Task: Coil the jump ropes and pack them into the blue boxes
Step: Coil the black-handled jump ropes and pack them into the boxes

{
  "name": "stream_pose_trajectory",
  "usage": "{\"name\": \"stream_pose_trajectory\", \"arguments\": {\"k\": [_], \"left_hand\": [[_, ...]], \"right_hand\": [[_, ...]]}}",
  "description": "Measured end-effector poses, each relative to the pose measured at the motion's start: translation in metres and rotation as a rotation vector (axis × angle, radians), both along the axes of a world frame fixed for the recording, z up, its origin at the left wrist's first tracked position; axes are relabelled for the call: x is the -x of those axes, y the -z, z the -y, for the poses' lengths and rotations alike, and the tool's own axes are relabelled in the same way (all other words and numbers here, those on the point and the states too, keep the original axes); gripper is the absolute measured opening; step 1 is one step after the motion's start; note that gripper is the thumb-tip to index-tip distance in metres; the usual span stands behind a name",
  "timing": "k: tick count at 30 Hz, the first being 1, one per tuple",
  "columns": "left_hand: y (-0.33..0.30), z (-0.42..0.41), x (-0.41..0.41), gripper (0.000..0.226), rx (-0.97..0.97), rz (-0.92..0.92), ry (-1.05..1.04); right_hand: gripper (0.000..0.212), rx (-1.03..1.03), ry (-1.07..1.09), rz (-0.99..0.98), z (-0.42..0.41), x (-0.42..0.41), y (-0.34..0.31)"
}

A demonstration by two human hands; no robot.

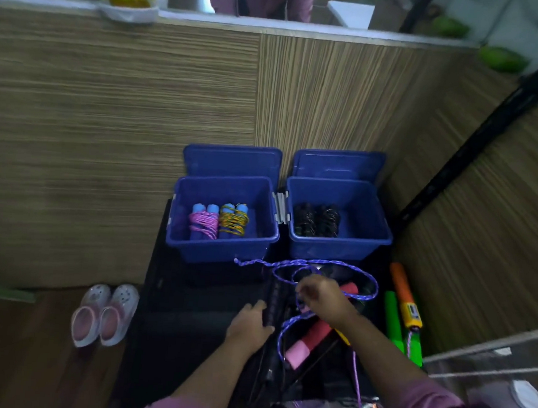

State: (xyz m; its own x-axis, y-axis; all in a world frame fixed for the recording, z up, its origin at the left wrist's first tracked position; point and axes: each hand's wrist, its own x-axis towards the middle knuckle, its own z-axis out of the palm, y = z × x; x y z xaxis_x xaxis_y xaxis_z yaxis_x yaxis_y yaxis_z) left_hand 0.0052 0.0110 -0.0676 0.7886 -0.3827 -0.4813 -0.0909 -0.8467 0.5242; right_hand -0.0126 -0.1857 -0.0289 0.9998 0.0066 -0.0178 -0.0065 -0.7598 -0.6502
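Two open blue boxes stand side by side on a black surface. The left blue box (pixel 221 248) holds a pink coiled rope (pixel 203 223) and a yellow coiled rope (pixel 233 220), both with blue handles. Dark coiled ropes (pixel 317 220) lie in the right blue box (pixel 337 248). In front of the boxes a loose purple rope (pixel 327 267) loops over a pile of ropes with pink handles (pixel 307 342). My right hand (pixel 321 298) pinches this purple rope. A black handle (pixel 272 299) is under the fingers of my left hand (pixel 249 325); the grip is unclear.
Both box lids (pixel 232 161) lean against a striped wooden wall behind. Green and orange handles (pixel 404 305) lie at the right of the pile. A pair of pale clogs (pixel 104 313) stands on the floor at the left. A metal rack edge (pixel 486 356) is at the right.
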Motion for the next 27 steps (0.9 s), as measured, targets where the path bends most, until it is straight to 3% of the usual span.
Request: {"name": "stream_pose_trajectory", "arguments": {"k": [4,10,14,23,27], "left_hand": [[0.002,0.001,0.007,0.045,0.094,-0.022,-0.134],[-0.003,-0.022,0.009,0.038,0.074,0.053,-0.284],[0.003,-0.038,0.012,0.036,0.065,0.032,-0.353],[0.004,-0.046,0.019,0.027,0.068,0.012,-0.394],[0.006,-0.061,0.02,0.037,0.044,0.023,-0.375]], "right_hand": [[0.017,0.075,-0.166,-0.124,-0.006,0.007,0.009],[0.032,0.203,-0.328,-0.102,-0.016,0.007,0.013],[0.03,0.246,-0.391,-0.116,-0.029,0.008,0.004],[0.051,0.792,-0.857,-0.326,-0.07,0.015,0.009],[0.047,0.892,-0.937,-0.321,-0.077,0.011,0.007]]}}
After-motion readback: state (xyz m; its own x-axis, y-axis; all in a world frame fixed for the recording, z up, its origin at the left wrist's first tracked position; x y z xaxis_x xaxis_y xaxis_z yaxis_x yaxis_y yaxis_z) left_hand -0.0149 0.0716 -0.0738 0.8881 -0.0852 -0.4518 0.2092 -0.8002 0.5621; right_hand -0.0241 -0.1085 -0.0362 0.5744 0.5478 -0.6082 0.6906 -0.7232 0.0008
